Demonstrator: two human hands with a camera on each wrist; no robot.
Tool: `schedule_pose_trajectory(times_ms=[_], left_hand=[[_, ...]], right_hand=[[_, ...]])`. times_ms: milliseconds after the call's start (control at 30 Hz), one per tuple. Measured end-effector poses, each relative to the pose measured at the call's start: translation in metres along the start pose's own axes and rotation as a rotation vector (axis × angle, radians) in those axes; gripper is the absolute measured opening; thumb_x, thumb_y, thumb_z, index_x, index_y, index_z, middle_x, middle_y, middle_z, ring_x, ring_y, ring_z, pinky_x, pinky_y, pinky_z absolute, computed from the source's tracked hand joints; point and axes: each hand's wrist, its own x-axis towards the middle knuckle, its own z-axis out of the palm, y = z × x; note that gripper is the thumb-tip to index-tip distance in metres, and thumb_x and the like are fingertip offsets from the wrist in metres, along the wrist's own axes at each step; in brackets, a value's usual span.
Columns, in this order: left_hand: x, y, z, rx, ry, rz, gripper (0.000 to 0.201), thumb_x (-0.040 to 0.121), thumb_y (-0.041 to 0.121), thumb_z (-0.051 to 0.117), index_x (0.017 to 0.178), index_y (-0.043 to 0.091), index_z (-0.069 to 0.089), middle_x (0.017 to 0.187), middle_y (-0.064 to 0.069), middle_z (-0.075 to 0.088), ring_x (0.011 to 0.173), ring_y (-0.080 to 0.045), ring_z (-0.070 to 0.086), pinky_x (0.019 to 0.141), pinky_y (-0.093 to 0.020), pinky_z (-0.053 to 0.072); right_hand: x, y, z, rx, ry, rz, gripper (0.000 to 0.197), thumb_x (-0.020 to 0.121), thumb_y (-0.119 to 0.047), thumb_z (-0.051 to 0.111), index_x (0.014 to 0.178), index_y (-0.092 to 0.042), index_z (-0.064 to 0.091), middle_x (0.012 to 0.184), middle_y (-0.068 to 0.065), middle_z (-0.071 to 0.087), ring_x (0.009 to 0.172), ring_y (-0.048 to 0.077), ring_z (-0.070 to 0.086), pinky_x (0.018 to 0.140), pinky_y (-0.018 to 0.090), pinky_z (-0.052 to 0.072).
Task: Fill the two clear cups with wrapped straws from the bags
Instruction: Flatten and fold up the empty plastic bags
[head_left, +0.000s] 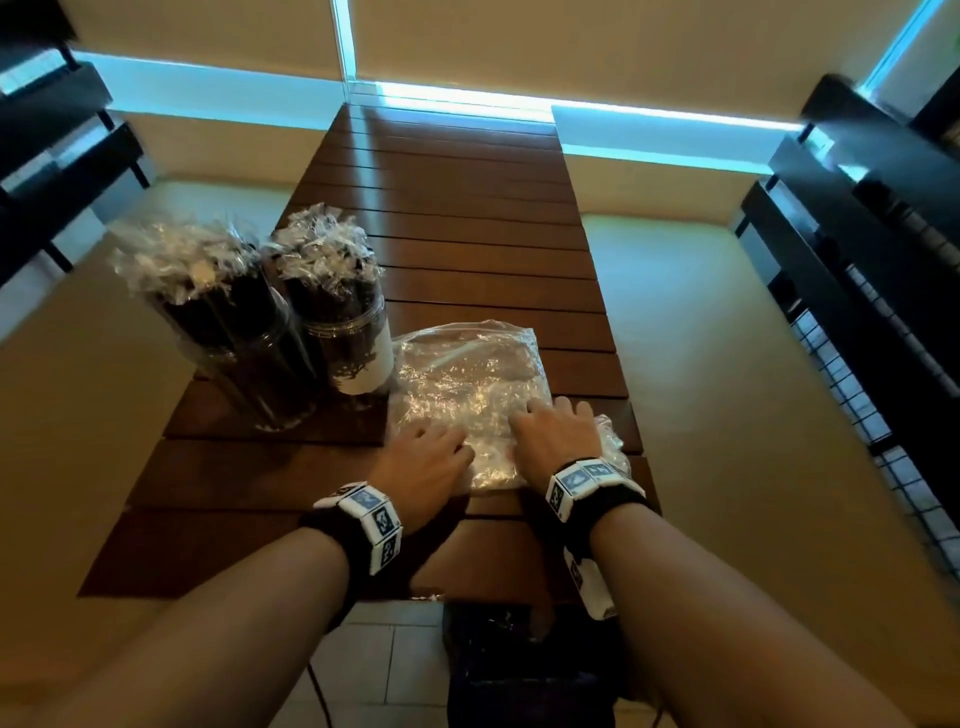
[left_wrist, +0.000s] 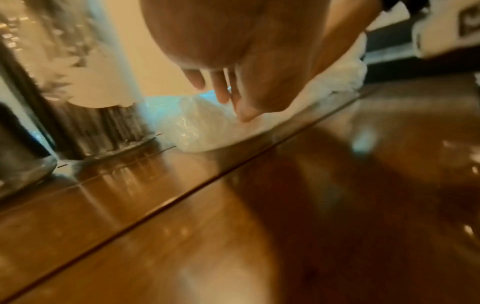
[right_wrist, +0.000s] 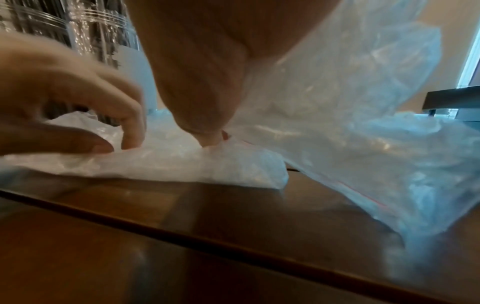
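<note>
Straw-filled clear cups standing left | your left hand and right hand pressing spread fingers on empty plastic bags

1. Both forearms are bare; no sleeves show in the head view.
2. The left wrist wears a black band with a ring of white square blocks over it, each block carrying a blue-and-black printed marker.
3. The right wrist wears a like black band with white marker blocks across its top.
4. A white block with a dark printed marker hangs under the right wrist.
5. The left hand and right hand are bare, with no gloves or rings visible.
</note>
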Motion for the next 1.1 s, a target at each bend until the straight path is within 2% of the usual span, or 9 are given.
schedule_pose_trajectory(times_ms=[100,167,267,400,567,667,833,933,1100], left_hand=[[-0.003,-0.008,0.001,-0.168,-0.049,0.05,0.042,0.081,0.053,0.053,0.102,0.018,0.061,0.106,-0.002,0.056,0.092,-0.021,0.057,0.078,-0.035,0.051],[-0.007,-0.012,0.0,-0.166,-0.07,0.038,0.056,0.082,0.065,0.044,0.112,0.019,0.057,0.114,-0.002,0.053,0.099,-0.02,0.054,0.085,-0.036,0.05],[-0.004,-0.008,-0.002,-0.122,-0.079,0.004,0.036,0.092,0.044,0.047,0.115,0.017,0.053,0.116,-0.004,0.053,0.104,-0.024,0.054,0.093,-0.037,0.045],[0.011,-0.009,-0.019,-0.139,-0.136,-0.048,0.027,0.089,0.023,0.047,0.116,0.018,0.052,0.111,-0.003,0.06,0.106,-0.026,0.056,0.102,-0.042,0.037],[0.017,-0.019,-0.038,-0.205,-0.249,-0.16,0.016,0.097,0.023,0.046,0.11,0.02,0.052,0.109,-0.006,0.066,0.102,-0.029,0.062,0.084,-0.035,0.041],[0.009,-0.012,-0.024,-0.226,-0.305,-0.207,0.021,0.105,0.029,0.035,0.111,0.019,0.053,0.114,-0.006,0.064,0.103,-0.028,0.062,0.077,-0.035,0.04],[-0.004,-0.007,-0.002,-0.219,-0.038,-0.228,0.025,0.099,0.02,0.047,0.124,0.018,0.049,0.118,-0.008,0.053,0.094,-0.025,0.055,0.072,-0.035,0.042],[-0.013,-0.007,0.005,-0.042,0.098,0.081,0.027,0.088,0.029,0.06,0.114,0.021,0.06,0.115,-0.006,0.056,0.1,-0.024,0.056,0.082,-0.04,0.047],[-0.024,-0.012,-0.003,-0.04,-0.038,0.175,0.04,0.091,0.047,0.057,0.121,0.022,0.06,0.116,0.0,0.062,0.101,-0.02,0.061,0.091,-0.04,0.049]], right_hand=[[0.0,0.003,0.003,-0.014,-0.005,-0.08,0.018,0.093,-0.03,0.051,0.099,-0.022,0.066,0.104,-0.001,0.063,0.098,0.029,0.058,0.084,0.043,0.04],[-0.002,0.009,-0.002,0.062,-0.082,-0.205,0.041,0.092,-0.055,0.045,0.091,-0.021,0.067,0.102,-0.001,0.064,0.092,0.025,0.062,0.08,0.04,0.043],[-0.004,0.015,-0.017,0.026,-0.231,-0.347,0.066,0.073,-0.081,0.05,0.097,-0.022,0.068,0.1,-0.004,0.063,0.085,0.021,0.062,0.077,0.038,0.048],[-0.011,0.003,-0.022,-0.072,-0.153,-0.314,0.029,0.079,-0.038,0.067,0.099,-0.019,0.065,0.099,0.001,0.064,0.092,0.025,0.062,0.082,0.04,0.042],[-0.005,0.004,-0.038,0.254,-0.431,-0.032,0.02,0.079,-0.036,0.051,0.081,-0.018,0.06,0.083,-0.001,0.058,0.074,0.022,0.059,0.068,0.03,0.045],[-0.001,0.007,-0.035,0.268,-0.519,0.033,0.029,0.077,-0.036,0.048,0.098,-0.019,0.059,0.09,0.0,0.057,0.082,0.024,0.059,0.071,0.032,0.048],[-0.008,0.0,-0.022,0.155,-0.391,0.077,0.019,0.076,-0.031,0.054,0.089,-0.02,0.063,0.08,-0.001,0.059,0.065,0.02,0.058,0.063,0.03,0.044],[-0.013,-0.006,-0.011,0.177,-0.333,0.155,0.013,0.076,-0.031,0.059,0.084,-0.021,0.06,0.082,-0.001,0.059,0.071,0.023,0.057,0.073,0.035,0.039],[-0.014,-0.005,-0.005,0.084,-0.125,0.157,0.045,0.081,-0.034,0.06,0.124,-0.02,0.051,0.111,0.007,0.059,0.099,0.03,0.06,0.082,0.043,0.042]])
